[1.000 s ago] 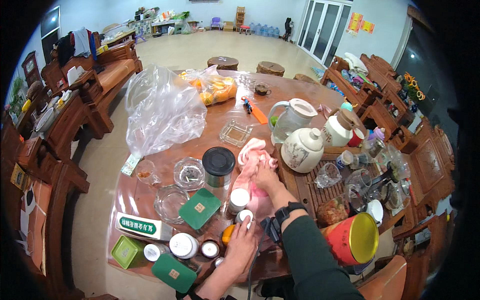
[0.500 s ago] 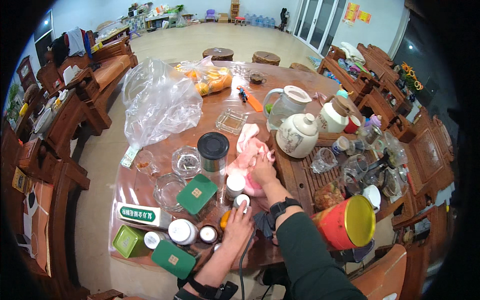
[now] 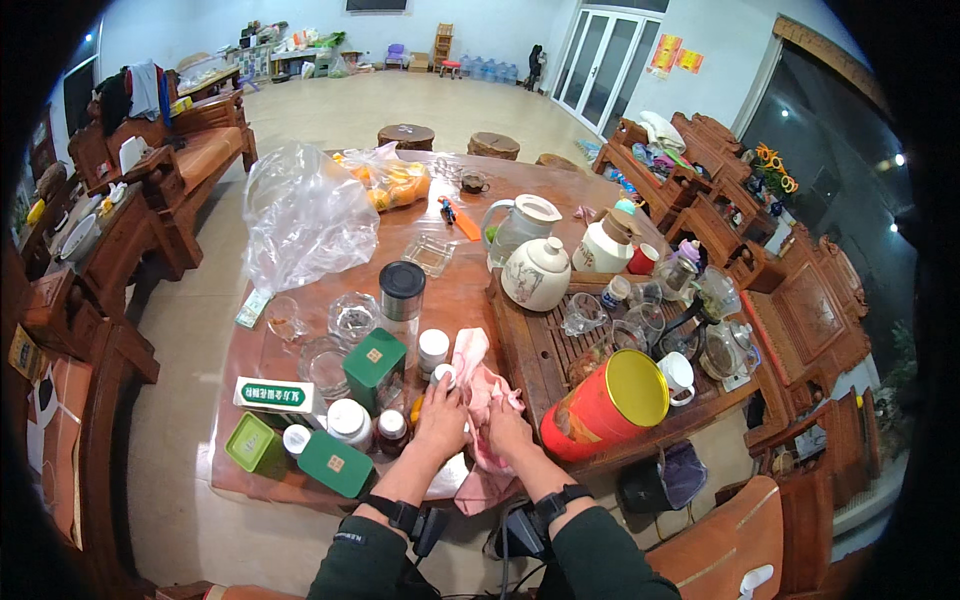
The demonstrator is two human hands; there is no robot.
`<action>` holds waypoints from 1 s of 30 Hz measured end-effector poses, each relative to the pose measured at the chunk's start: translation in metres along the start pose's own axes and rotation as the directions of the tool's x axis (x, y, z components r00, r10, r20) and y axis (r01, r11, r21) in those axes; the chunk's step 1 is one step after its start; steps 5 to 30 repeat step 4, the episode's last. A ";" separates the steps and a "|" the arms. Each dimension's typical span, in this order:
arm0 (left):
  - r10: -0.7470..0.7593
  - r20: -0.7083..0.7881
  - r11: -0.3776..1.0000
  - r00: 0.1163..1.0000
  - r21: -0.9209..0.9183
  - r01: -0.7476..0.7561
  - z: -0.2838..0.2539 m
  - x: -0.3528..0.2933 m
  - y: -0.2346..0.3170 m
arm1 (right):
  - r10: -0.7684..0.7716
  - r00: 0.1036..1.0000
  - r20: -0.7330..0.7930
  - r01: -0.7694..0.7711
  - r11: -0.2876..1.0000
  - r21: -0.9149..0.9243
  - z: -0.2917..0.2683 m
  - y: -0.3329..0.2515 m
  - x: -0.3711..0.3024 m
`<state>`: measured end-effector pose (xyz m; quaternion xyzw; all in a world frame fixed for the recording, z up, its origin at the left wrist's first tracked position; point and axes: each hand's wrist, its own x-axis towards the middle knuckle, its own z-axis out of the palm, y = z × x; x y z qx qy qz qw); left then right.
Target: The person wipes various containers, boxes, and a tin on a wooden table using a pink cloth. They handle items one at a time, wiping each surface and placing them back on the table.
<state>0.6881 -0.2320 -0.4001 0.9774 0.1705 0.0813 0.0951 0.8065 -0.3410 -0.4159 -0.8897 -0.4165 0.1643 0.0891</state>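
Note:
A crumpled pink cloth (image 3: pixel 474 358) lies along the left side of the wooden tea tray and drapes toward the table's near edge. My right hand (image 3: pixel 508 430) grips the cloth with curled fingers. Just left of it, my left hand (image 3: pixel 440 425) rests with fingers stretched forward, the fingertips touching a small white-capped bottle (image 3: pixel 443 374). Behind that bottle stands a taller white bottle (image 3: pixel 433 347). An orange-yellow object (image 3: pixel 416 408), partly hidden, shows beside my left hand. A dark brown bottle with a white cap (image 3: pixel 392 430) stands further left.
Green tins (image 3: pixel 376 365), a white jar (image 3: pixel 349 422) and a green-and-white box (image 3: pixel 280 394) crowd the left. On the right, the tea tray (image 3: pixel 530 365) holds a white teapot (image 3: pixel 537 275), glassware and a large red canister (image 3: pixel 603 405). Glass ashtrays and a clear plastic bag (image 3: pixel 305 220) lie beyond.
My right hand has drawn the pink cloth toward me, down to the near edge. My left hand has stayed by the small bottles. The view has shifted and tilted upward.

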 end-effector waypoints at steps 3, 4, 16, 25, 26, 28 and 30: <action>-0.014 0.076 1.000 0.997 0.029 0.011 0.000 0.003 0.000 | -0.010 1.000 -0.022 0.009 0.999 -0.038 0.006 0.002 -0.028; -0.021 0.085 0.999 0.996 0.034 0.018 0.000 0.003 0.001 | -0.015 0.999 0.048 0.019 0.997 -0.079 0.006 0.005 -0.036; -0.021 0.085 0.999 0.996 0.034 0.018 0.000 0.003 0.001 | -0.015 0.999 0.048 0.019 0.997 -0.079 0.006 0.005 -0.036; -0.021 0.085 0.999 0.996 0.034 0.018 0.000 0.003 0.001 | -0.015 0.999 0.048 0.019 0.997 -0.079 0.006 0.005 -0.036; -0.021 0.085 0.999 0.996 0.034 0.018 0.000 0.003 0.001 | -0.015 0.999 0.048 0.019 0.997 -0.079 0.006 0.005 -0.036; -0.021 0.085 0.999 0.996 0.034 0.018 0.000 0.003 0.001 | -0.015 0.999 0.048 0.019 0.997 -0.079 0.006 0.005 -0.036; -0.021 0.085 0.999 0.996 0.034 0.018 0.000 0.003 0.001 | -0.015 0.999 0.048 0.019 0.997 -0.079 0.006 0.005 -0.036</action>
